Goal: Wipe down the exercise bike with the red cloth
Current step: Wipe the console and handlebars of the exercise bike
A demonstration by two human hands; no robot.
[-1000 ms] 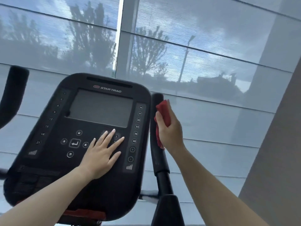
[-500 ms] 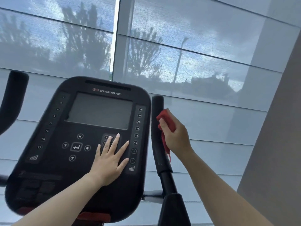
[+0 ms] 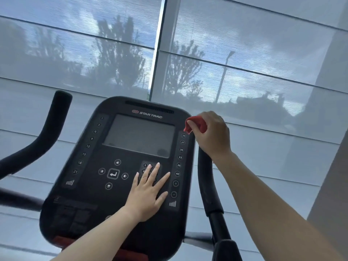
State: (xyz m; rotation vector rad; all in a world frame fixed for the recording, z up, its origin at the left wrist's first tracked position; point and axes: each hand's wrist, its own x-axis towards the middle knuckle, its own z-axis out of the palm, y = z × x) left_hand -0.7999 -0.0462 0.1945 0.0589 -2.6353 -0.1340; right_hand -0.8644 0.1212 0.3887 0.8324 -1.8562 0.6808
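The exercise bike's black console [image 3: 98, 185] fills the lower middle, with a dark screen and buttons. My left hand [image 3: 146, 194] lies flat on its keypad, fingers spread. The right handlebar [image 3: 207, 185] rises just right of the console; its top end is hidden under my right hand [image 3: 212, 136]. That hand is closed around the bunched red cloth [image 3: 195, 125], which sits over the top of the bar and close to the console's upper right corner.
The left handlebar [image 3: 47, 132] curves up at the left. Behind the bike hangs a grey mesh window blind [image 3: 244, 63] with a vertical frame post [image 3: 160, 53]. A grey wall [image 3: 335, 194] stands at the right edge.
My right hand has slid the red cloth up the right handlebar from its middle to its top end. My left hand has stayed flat on the keypad.
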